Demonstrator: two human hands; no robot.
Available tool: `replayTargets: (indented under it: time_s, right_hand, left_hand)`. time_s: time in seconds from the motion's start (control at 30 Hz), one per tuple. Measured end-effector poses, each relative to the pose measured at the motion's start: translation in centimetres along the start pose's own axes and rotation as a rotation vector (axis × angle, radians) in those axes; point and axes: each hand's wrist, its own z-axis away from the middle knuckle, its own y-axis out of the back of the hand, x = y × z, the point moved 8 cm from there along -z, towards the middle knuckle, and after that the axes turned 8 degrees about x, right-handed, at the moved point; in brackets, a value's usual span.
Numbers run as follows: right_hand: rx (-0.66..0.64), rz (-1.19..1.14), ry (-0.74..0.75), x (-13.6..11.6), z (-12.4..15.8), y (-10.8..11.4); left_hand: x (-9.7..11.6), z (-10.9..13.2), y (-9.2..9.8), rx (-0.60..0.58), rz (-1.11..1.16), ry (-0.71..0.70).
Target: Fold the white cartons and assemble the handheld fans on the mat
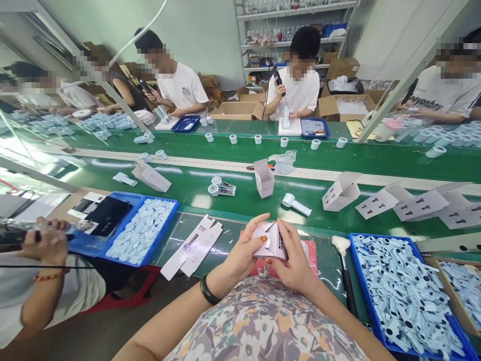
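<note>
A small white cardboard box (276, 235) is held between my two hands, close to my body above the bench edge. My left hand (244, 253) wraps its left side, the thumb pressing on the flap facing me. My right hand (296, 258) grips the right side, with the thumb at the near lower edge. Under the hands lies a red mat (312, 258), mostly hidden. Flat, unfolded cartons (193, 246) lie on the bench to the left of my hands. Past them on the belt stand an open-topped box (264, 180) and a white handheld device (296, 204).
To the right are a black-handled hammer (347, 281) and a blue tray (408, 296) of pale blue parts. Another blue tray (141, 230) is at left, beside a co-worker's hands (47, 243). Several open boxes (340, 191) line the green belt (180, 178). Co-workers sit opposite.
</note>
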Motion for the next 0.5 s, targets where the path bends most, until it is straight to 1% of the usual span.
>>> replayTargets:
  time_s: [0.1, 0.2, 0.3, 0.37, 0.43, 0.5]
  right_hand:
    - [-0.004, 0.027, 0.027, -0.1, 0.1, 0.2]
    - [-0.012, 0.039, 0.043, -0.2, 0.2, 0.1]
    - [-0.018, 0.023, 0.023, 0.0, 0.2, -0.2]
    - [-0.003, 0.003, -0.008, 0.4, 0.1, -0.2]
    - [0.021, -0.010, -0.046, 0.9, -0.2, 0.0]
    - [0.034, -0.010, -0.071, 1.2, -0.5, 0.4]
  left_hand:
    - [-0.2, 0.0, -0.1, 0.009, -0.073, -0.023]
    - [-0.4, -0.2, 0.1, -0.022, -0.105, -0.037]
    - [-0.2, -0.4, 0.6, -0.044, 0.001, -0.032]
    - [0.1, -0.5, 1.3, -0.049, 0.065, -0.052]
    - [0.3, -0.5, 1.6, -0.106, 0.038, -0.089]
    - [0.1, -0.7, 1.8, -0.198, -0.095, -0.110]
